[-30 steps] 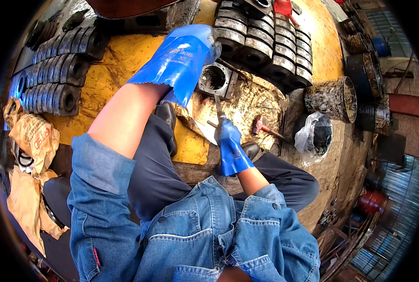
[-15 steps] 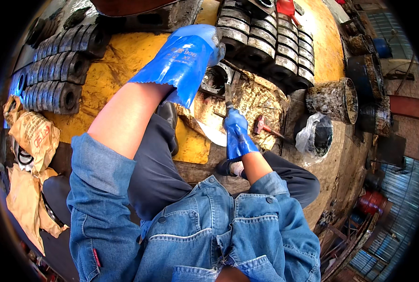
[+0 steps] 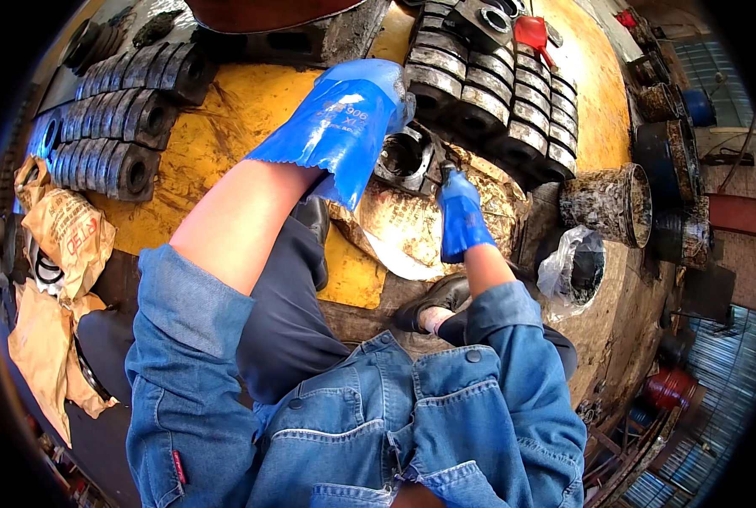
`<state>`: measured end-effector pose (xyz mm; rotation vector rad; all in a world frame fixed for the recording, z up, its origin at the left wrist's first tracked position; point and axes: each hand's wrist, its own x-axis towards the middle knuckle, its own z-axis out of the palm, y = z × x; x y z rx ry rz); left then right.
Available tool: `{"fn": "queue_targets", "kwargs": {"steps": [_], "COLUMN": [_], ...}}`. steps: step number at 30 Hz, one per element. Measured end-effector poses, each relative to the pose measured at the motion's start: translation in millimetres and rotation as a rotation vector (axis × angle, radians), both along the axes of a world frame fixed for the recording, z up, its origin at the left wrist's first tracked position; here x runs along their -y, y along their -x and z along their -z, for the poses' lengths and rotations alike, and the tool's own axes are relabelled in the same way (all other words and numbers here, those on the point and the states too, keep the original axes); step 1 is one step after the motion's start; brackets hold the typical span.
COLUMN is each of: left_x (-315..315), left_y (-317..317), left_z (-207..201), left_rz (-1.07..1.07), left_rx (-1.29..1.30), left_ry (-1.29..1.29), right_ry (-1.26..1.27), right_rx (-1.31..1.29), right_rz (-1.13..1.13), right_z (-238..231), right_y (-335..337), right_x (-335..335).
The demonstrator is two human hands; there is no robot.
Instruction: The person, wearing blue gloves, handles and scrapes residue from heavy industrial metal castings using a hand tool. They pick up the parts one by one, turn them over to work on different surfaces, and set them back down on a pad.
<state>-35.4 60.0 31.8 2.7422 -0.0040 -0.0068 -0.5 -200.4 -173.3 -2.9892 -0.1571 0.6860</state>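
On my head-camera feed, listed from the hands outward: one left hand (image 3: 384,85), in a long blue glove, reaching forward to the work; its fingertips are hidden from me behind the glove, so I cannot tell whether they grip or merely rest. One right hand (image 3: 460,199), gloved in matching blue, fingers closed around a dark tool (image 3: 448,167), only a short end of which I see past the glove. One dark metal block (image 3: 405,177) with a wide round bore, lying face up in front of the person, just beside the left hand and to the left of the tool. Beneath it, one stained, crumpled sheet (image 3: 395,222), its near edge curled. Beyond the block, several rows of stacked blocks (image 3: 490,91), dark and worn; at far left, a second group of blocks (image 3: 107,117) in three rows on a yellow floor covering (image 3: 213,140). Near the far stacks, one red scoop (image 3: 531,32). On the right, one grimy bucket (image 3: 600,203) tipped on its side, and nearer, one bin lined with a clear plastic bag (image 3: 556,269). At left, one printed brown paper bag (image 3: 69,229), rumpled.
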Motion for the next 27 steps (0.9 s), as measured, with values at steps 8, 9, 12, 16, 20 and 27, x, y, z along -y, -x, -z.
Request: {"fn": "queue_targets", "kwargs": {"steps": [8, 9, 12, 16, 20, 27], "left_x": [-1.1, 3.9, 9.5, 4.9, 4.7, -3.6], "left_y": [4.3, 1.6, 1.6, -2.5, -4.1, -1.6], "left_z": [-10.3, -11.6, -15.6, -7.8, -4.0, -4.2], "left_rz": [0.036, 0.053, -0.052, -0.067, -0.060, 0.012], "left_rx": [-0.087, -0.075, -0.119, -0.162, -0.163, -0.135], "left_ry": [-0.083, -0.077, -0.106, -0.124, -0.128, -0.137], "right_ry": [0.115, 0.119, 0.169, 0.250, 0.208, 0.262], "right_rx": [0.039, 0.083, 0.112, -0.021, -0.023, -0.255], "right_rz": [-0.534, -0.598, -0.720, -0.753, -0.792, -0.754], "right_z": [-16.5, -18.4, -6.4, -27.4, -34.9, -54.5], "right_y": [93.9, 98.3, 103.8, 97.0, 85.9, 66.0], "right_x": [59.4, 75.6, 96.0, 78.8, 69.7, 28.0]}}
